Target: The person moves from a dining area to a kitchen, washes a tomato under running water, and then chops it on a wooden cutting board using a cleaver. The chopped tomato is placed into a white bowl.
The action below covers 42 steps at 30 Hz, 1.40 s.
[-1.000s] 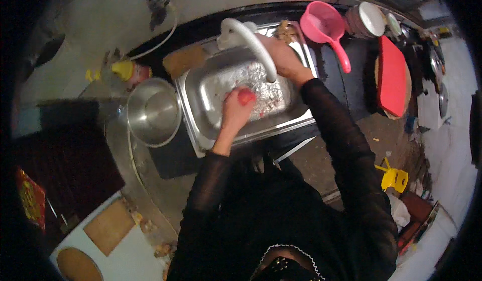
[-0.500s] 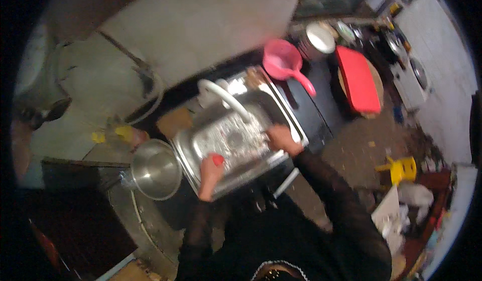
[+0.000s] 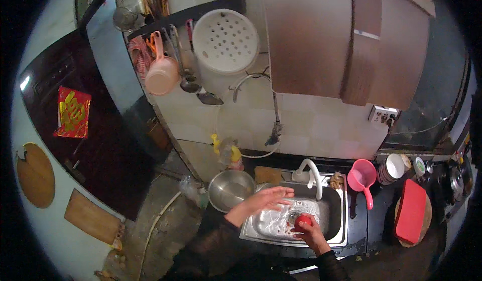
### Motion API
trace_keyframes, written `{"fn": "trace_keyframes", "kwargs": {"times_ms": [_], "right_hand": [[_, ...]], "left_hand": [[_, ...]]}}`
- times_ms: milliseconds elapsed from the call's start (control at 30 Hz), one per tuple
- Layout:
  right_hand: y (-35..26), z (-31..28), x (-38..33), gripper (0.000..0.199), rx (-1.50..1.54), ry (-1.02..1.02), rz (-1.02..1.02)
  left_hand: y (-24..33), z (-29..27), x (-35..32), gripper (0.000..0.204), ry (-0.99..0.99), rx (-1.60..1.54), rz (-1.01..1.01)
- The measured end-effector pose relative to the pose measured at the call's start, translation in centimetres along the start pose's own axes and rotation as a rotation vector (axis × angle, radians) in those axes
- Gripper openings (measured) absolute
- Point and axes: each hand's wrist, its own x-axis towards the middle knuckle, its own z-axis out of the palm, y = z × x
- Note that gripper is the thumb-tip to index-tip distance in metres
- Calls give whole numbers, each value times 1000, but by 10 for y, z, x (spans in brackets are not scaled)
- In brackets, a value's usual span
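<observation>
Low over the steel sink (image 3: 344,231), my right hand (image 3: 314,235) is closed around a small, round red thing, which looks like a tomato (image 3: 303,222). The fingers cover part of it. My left hand (image 3: 268,200) is raised above the left side of the basin, its fingers stretched out and holding nothing. A white curved faucet (image 3: 315,173) rises at the back of the sink, its spout over the basin. The basin floor beneath my hands looks wet and shiny.
Left of the sink stands a steel bowl (image 3: 226,193). On the right are a pink dipper (image 3: 362,175), stacked bowls (image 3: 393,168) and a red board (image 3: 410,213) on a round wooden one. A white colander (image 3: 226,42) and ladles hang on the wall beside a range hood (image 3: 309,45).
The tomato has passed from my left hand to my right. My left hand has risen with its fingers opened. The view has tilted up toward the wall and door.
</observation>
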Motion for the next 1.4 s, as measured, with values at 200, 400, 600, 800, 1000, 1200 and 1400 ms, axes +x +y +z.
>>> {"fn": "trace_keyframes", "kwargs": {"times_ms": [200, 400, 600, 800, 1000, 1200, 1400], "right_hand": [[1, 10, -5, 47, -121, -6, 52], [7, 21, 15, 50, -76, 66, 92], [41, 39, 42, 49, -5, 90, 2], [72, 22, 55, 50, -55, 207, -21], [34, 54, 42, 52, 80, 292, 16], [22, 72, 50, 53, 52, 226, 52], [56, 78, 66, 55, 59, 198, 59]], "left_hand": [[135, -76, -15, 17, 591, 1603, 472], [361, -173, -20, 33, 1316, 1067, 1096], [482, -263, 9, 47, 1458, 1134, 854], [520, -305, 44, 57, 1485, 1217, 610], [546, -304, 55, 45, 1443, 1342, 368], [565, -292, 56, 38, 1550, 1366, 454], [611, -330, 49, 55, 1644, 1154, 641]]}}
